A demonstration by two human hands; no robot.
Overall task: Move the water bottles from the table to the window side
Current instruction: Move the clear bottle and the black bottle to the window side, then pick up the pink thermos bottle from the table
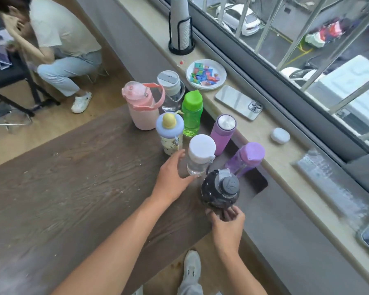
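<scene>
Head view: right hand [227, 222] fingers clamped on black bottle [220, 189] at table [73, 167] edge nearest windowsill [262, 135]. Left hand [170, 179] spread open, touching white-cap bottle [199, 155] just beyond. 8 bottles total, all on table. Sill past grip: 1 phone [239, 102], 1 plate [206, 74], open room between.

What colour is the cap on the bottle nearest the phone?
Bright green, matching its green bottle; clearest in the head view.
</scene>
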